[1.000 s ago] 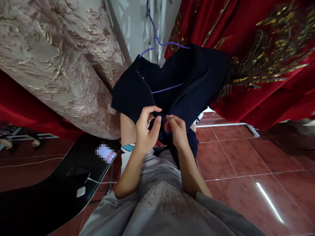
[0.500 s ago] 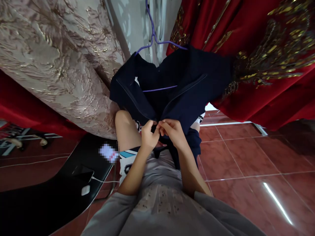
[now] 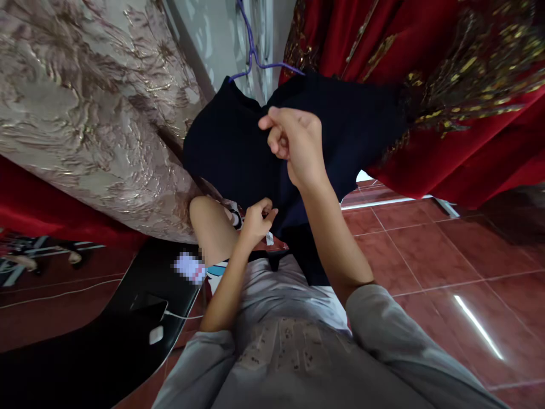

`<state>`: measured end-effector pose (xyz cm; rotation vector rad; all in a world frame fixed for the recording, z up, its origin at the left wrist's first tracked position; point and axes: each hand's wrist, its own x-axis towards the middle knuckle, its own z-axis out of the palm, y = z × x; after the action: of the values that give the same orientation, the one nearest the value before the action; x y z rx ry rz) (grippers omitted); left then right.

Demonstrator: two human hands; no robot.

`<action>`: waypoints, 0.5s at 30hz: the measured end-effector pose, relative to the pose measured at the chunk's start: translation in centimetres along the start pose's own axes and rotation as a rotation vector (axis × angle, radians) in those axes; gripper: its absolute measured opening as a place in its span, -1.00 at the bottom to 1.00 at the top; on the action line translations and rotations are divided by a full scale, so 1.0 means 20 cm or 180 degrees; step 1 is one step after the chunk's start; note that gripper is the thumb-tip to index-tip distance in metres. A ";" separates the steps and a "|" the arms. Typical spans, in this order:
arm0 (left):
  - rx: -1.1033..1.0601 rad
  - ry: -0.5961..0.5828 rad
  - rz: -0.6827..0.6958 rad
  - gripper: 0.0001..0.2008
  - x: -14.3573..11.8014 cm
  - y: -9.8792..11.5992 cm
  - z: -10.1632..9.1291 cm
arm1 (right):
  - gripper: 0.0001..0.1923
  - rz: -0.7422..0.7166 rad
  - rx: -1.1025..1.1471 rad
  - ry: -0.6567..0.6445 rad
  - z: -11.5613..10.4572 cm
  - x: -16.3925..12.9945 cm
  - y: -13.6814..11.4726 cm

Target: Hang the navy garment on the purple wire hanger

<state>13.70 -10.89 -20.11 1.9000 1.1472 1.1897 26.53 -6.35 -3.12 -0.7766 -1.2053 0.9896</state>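
The right hand [image 3: 298, 139] pinches the navy jacket [image 3: 230, 153] high at its front; the left hand [image 3: 255, 218] pinches its hem, near the purple hanger [image 3: 255, 59].

The purple hanger [image 3: 251, 54] is cut off by the top edge, its shoulders hidden inside the dark jacket [image 3: 230, 147].

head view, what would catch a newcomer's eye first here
A dark navy jacket on a purple hanger fills the middle, with the right hand pinched high at its front and the left hand gripping its lower edge. On the right hangs a red garment with gold embroidery; on the left a beige brocade fabric.
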 end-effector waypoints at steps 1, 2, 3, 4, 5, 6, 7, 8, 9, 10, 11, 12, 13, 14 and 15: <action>-0.0065 -0.0127 0.0033 -0.87 0.02 0.03 -0.03 | -0.46 0.0017 0.0044 -0.0045 -0.02 -0.02 0.03; -0.0143 -0.0117 0.0117 -0.95 0.05 0.08 -0.07 | -0.48 0.0032 0.0074 -0.0087 -0.04 -0.04 0.06; -0.0217 0.0042 0.0254 -0.93 0.09 0.13 -0.11 | -0.50 0.0043 0.0081 -0.0126 -0.07 -0.05 0.08; -0.0273 0.0341 0.0447 -0.84 0.14 0.19 -0.16 | -0.52 0.0051 0.0062 -0.0163 -0.08 -0.06 0.09; -0.0263 0.0714 0.0698 -0.77 0.20 0.24 -0.21 | -0.54 0.0044 0.0030 -0.0197 -0.09 -0.07 0.09; -0.0196 0.1038 0.0937 -0.72 0.26 0.30 -0.25 | -0.57 0.0008 0.0019 -0.0231 -0.10 -0.08 0.08; -0.0085 0.1205 0.1156 -0.70 0.32 0.35 -0.28 | -0.60 -0.0063 0.0031 -0.0263 -0.09 -0.08 0.07; 0.0048 0.1256 0.1324 -0.70 0.38 0.39 -0.31 | -0.63 -0.0158 0.0052 -0.0294 -0.09 -0.08 0.05; 0.0178 0.1233 0.1449 -0.71 0.43 0.43 -0.33 | -0.65 -0.0280 0.0088 -0.0306 -0.08 -0.08 0.03; 0.0295 0.1169 0.1534 -0.70 0.46 0.47 -0.33 | -0.66 -0.0409 0.0118 -0.0293 -0.07 -0.08 0.02; 0.0394 0.1107 0.1582 -0.67 0.49 0.50 -0.33 | -0.67 -0.0519 0.0125 -0.0251 -0.07 -0.07 0.01; 0.0476 0.1079 0.1609 -0.64 0.50 0.53 -0.32 | -0.67 -0.0583 0.0093 -0.0180 -0.06 -0.07 0.03; 0.0548 0.1087 0.1624 -0.60 0.49 0.56 -0.31 | -0.67 -0.0598 0.0019 -0.0085 -0.07 -0.08 0.05; 0.0618 0.1143 0.1640 -0.57 0.49 0.58 -0.31 | -0.67 -0.0576 -0.0081 0.0022 -0.08 -0.08 0.09; 0.0690 0.1247 0.1664 -0.55 0.48 0.59 -0.32 | -0.68 -0.0514 -0.0204 0.0127 -0.09 -0.10 0.13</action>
<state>14.13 -7.17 -4.07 2.2840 1.0304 1.8490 27.66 -7.04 -6.61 -0.7337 -1.2496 0.8032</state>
